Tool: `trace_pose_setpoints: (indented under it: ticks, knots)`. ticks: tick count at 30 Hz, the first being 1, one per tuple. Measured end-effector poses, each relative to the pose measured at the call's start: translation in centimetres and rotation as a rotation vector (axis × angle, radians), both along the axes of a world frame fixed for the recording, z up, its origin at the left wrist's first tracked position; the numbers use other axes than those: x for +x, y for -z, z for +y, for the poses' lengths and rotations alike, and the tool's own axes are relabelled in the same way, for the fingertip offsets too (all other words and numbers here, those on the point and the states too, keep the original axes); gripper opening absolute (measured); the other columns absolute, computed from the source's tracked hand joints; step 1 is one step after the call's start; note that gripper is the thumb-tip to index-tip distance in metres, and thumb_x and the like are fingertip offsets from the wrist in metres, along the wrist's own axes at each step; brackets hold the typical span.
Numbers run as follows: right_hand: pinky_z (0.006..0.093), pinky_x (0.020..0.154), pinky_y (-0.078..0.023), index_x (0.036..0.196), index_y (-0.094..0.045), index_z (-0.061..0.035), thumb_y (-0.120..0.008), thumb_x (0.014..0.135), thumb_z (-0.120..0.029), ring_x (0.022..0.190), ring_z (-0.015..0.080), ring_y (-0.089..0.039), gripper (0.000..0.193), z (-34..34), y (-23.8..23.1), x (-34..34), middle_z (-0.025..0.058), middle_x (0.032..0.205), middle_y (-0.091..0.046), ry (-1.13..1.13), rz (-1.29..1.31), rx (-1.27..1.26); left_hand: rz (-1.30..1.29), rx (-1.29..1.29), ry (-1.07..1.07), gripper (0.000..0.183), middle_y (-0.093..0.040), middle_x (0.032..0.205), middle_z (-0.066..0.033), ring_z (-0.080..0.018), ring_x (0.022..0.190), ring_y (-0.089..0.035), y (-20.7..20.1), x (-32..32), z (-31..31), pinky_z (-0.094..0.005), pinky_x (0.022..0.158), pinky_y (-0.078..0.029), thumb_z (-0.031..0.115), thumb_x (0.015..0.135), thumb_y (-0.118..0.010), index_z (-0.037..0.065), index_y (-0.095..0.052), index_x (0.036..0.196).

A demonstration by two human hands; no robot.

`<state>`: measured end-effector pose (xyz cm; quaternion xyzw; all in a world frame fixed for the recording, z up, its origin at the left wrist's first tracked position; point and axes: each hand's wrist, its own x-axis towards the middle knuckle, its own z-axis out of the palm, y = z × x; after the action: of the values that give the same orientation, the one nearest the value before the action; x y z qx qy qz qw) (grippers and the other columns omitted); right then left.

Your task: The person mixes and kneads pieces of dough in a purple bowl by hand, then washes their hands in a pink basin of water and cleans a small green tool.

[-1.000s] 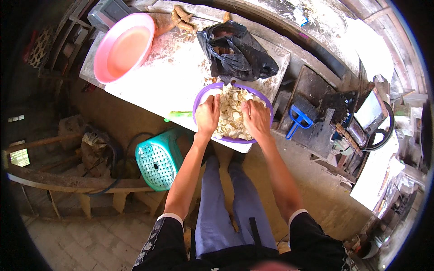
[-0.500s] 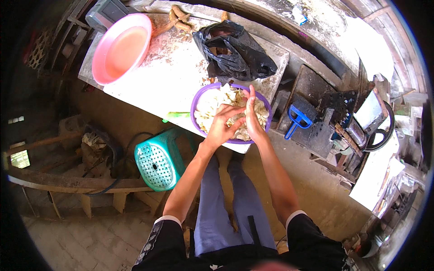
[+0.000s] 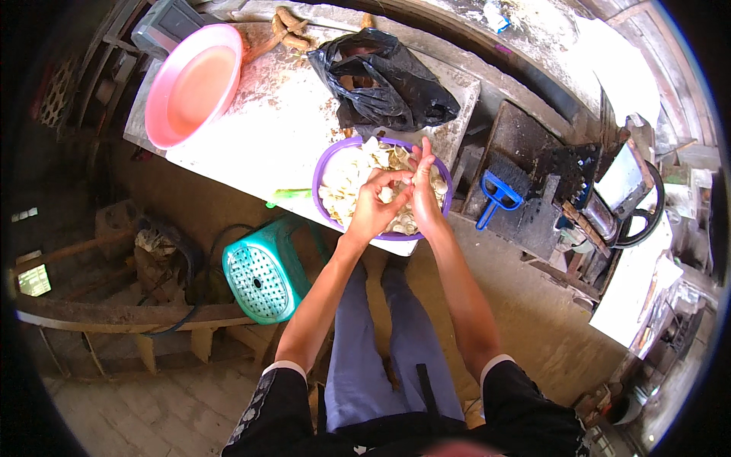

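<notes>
Both my hands are over a purple basin (image 3: 317, 177) filled with pale, thin slices (image 3: 343, 183) of some root or vegetable. My left hand (image 3: 375, 207) bends its fingers and thumb together against the palm side of the other hand. Whatever its fingertips hold, if anything, is too small to make out. My right hand (image 3: 428, 196) is held edge-on with its fingers stretched out toward the far rim. Just beyond the basin lies a crumpled black plastic bag (image 3: 415, 91), its mouth partly open on something brown. A narrow bright green object (image 3: 292, 194) rests at the table's near edge, left of the basin.
A pink basin (image 3: 156, 114) holding cloudy liquid stands at the table's left end, with brown roots (image 3: 291, 34) behind it. A teal stool (image 3: 263, 283) is at lower left. To the right, a blue-handled brush (image 3: 499, 201) lies on a dark, sooty surface.
My left fingers have drawn closer together, with the thumb nearer the fingertips. My right hand stays stretched beside them. The whole scene has shifted slightly left in the view.
</notes>
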<state>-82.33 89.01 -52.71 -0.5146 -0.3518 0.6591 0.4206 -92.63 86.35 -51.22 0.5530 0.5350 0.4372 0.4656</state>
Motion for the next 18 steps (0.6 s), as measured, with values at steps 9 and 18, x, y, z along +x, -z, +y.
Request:
trace_pose_setpoints:
  ticks: [9,18]
  knots:
    - [0.0369,0.084,-0.035,0.105,-0.050,-0.0043,-0.057,0.079,-0.019,0.096,0.0264,-0.047,0.031,-2.4,-1.4,0.6,0.0131,0.101,-0.050,-0.226,-0.577,0.549,-0.854,-0.246,-0.422,0.009,-0.053,0.074,0.0016,-0.0058,0.062,-0.043,1.9,-0.3,0.9,-0.0212,0.064,-0.035,0.013,0.083,-0.050,0.007,-0.056,0.085]
    - [0.0285,0.058,-0.041,0.087,-0.057,0.0025,-0.058,0.077,-0.011,0.068,0.0197,-0.053,0.017,-5.1,-1.6,0.5,0.0127,0.083,-0.055,-0.229,-0.247,0.392,-0.954,-0.422,-0.548,0.005,-0.051,0.074,0.0037,-0.0064,0.068,-0.045,2.1,1.4,1.1,-0.0217,0.066,-0.035,0.018,0.080,-0.055,0.014,-0.054,0.083]
